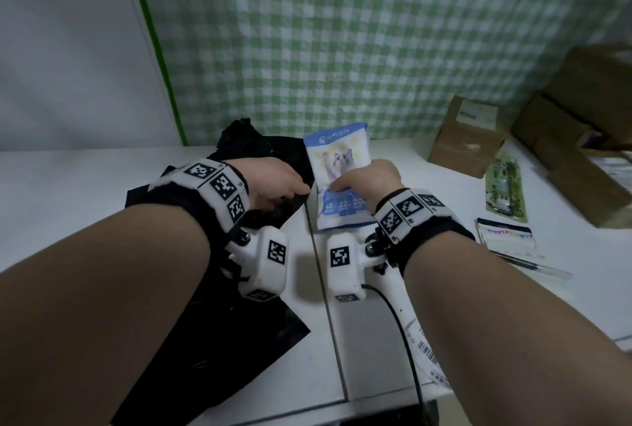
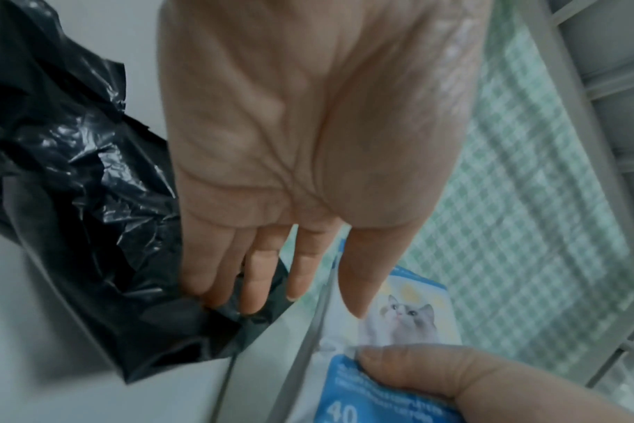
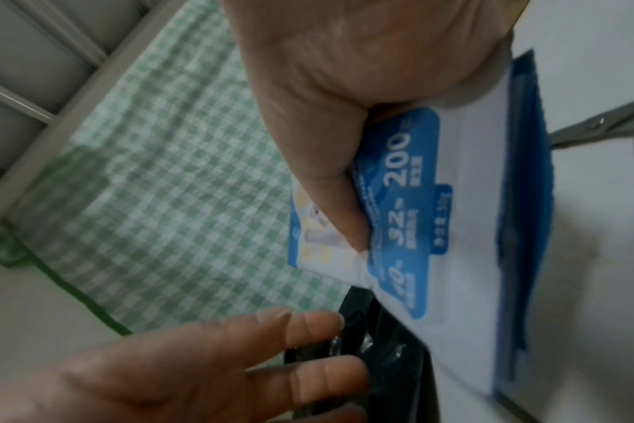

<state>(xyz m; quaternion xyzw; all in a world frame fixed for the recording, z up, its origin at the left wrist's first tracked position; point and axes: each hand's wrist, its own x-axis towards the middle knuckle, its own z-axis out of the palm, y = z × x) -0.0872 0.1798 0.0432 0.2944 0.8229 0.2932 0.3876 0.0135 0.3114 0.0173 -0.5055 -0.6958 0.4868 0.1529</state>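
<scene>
A blue and white pouch with a cat picture (image 1: pixel 337 155) lies on the white table (image 1: pixel 68 193), its top towards the wall. My right hand (image 1: pixel 372 179) grips its lower half, with the thumb pressed on the blue panel (image 3: pixel 398 200). A crumpled black plastic bag (image 1: pixel 253 141) lies just left of the pouch. My left hand (image 1: pixel 277 182) is over the bag with straight fingers, and its fingertips (image 2: pixel 250 303) touch the bag's edge (image 2: pixel 91 200) beside the pouch (image 2: pixel 409 314). The bag (image 3: pixel 388 372) also shows below the pouch (image 3: pixel 464 229) in the right wrist view.
Brown cardboard boxes (image 1: pixel 468 138) (image 1: pixel 581 117) stand at the right back. A green packet (image 1: pixel 506 189), a small flat packet (image 1: pixel 506 234) and a pen (image 1: pixel 533 265) lie to the right. A green checked cloth (image 1: pixel 376 32) hangs behind. A black cable (image 1: pixel 407 340) crosses a printed label (image 1: pixel 427 353).
</scene>
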